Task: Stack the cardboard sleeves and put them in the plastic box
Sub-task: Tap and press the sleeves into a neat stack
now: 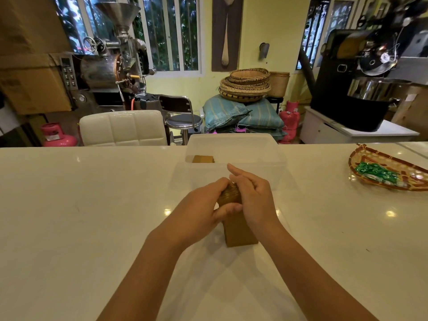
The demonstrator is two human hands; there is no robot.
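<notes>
One white glossy counter (92,216) filled the lower two thirds of the frame, ceiling lights reflected in it. No readable writing or brand anywhere. Translucent plastic box (273,163), rectangular with rounded corners, sat at frame centre near the counter's far edge; a small brown cardboard stack (203,159) lay inside at its left end. Woven tray (370,179) with a red-and-tan pattern at right edge held green foil packets (375,173). Just below the box, at centre, a stack of cardboard sleeves (238,230), plain brown kraft, flat, lay with its near end on the counter and its far end raised in the hands. Left hand (203,209) was wrapped around the stack's left side, thumb across the top. Right hand (252,198) pressed against the right side, fingers curled over the far end, index finger extended toward the box.
</notes>
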